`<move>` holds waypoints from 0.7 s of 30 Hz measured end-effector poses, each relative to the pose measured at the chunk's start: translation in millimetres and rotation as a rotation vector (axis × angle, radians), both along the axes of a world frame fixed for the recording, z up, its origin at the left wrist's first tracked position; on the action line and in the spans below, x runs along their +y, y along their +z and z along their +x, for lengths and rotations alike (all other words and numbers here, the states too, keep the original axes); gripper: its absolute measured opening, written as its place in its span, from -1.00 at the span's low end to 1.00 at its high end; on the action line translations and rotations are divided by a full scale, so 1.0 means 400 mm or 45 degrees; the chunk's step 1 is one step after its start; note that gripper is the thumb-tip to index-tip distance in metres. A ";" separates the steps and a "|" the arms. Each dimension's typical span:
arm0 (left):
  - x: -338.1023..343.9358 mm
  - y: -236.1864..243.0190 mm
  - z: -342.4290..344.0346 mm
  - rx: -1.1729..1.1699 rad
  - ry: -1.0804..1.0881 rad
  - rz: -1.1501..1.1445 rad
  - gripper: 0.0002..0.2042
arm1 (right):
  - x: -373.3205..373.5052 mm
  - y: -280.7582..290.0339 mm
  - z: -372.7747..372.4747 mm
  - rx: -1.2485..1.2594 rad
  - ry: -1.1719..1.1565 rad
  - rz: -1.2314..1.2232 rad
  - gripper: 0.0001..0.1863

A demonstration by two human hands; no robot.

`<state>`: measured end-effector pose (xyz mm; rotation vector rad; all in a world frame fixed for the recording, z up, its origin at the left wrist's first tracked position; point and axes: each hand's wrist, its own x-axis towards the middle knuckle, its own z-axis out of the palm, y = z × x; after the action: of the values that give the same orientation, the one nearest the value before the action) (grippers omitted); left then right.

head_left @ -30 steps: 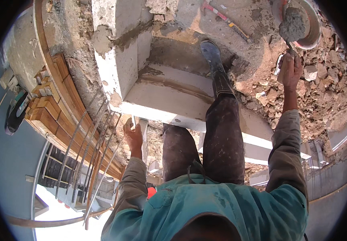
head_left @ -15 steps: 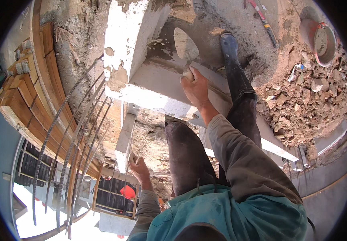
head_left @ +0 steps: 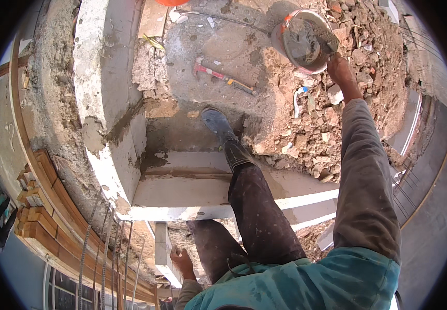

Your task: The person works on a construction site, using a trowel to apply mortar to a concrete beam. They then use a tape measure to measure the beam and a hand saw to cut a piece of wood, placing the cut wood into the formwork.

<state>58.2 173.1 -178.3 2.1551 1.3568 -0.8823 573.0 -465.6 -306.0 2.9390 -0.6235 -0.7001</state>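
Observation:
My right hand (head_left: 341, 72) is closed on a trowel (head_left: 326, 44) at the bucket of wet grey mortar (head_left: 302, 39), top right, its blade partly inside. My left hand (head_left: 181, 261), low in the view, has curled fingers beside a pale narrow block (head_left: 162, 240); what they hold, if anything, is hard to make out. Between my hands are white blocks (head_left: 174, 188) forming a step and corner, with smeared mortar at the joints. My booted foot (head_left: 216, 124) reaches onto the grey mortar-stained ground inside that corner.
A pink-and-yellow hammer (head_left: 223, 77) lies above my boot. Broken rubble (head_left: 311, 139) spreads to the right. Stacked timber (head_left: 48, 222) and upright rebar (head_left: 104, 248) stand at the lower left. An orange object (head_left: 169, 2) shows at the top edge.
The trowel in my right hand went from the bucket over to the block corner half a second ago and is back at the bucket now. The view has shifted, showing more ground ahead.

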 end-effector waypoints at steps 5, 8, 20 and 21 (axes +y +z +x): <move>-0.063 0.014 0.144 0.079 -0.135 -0.031 -0.57 | -0.140 -0.318 0.107 0.412 0.527 0.097 -0.64; -0.076 0.044 0.191 0.065 -0.209 -0.025 -0.57 | -0.008 -0.244 0.052 0.108 0.127 0.553 -0.68; -0.053 0.066 0.271 -0.023 -0.212 -0.036 -0.58 | 0.169 -0.033 -0.258 -0.623 -0.747 1.567 -0.81; -0.053 0.075 0.291 0.006 -0.214 -0.053 -0.59 | 0.212 0.006 -0.294 -0.615 -0.758 1.543 -0.77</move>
<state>174.7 151.7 -148.4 2.2616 1.1616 -0.9701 455.4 -380.7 -303.8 4.1221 -1.6536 -0.4531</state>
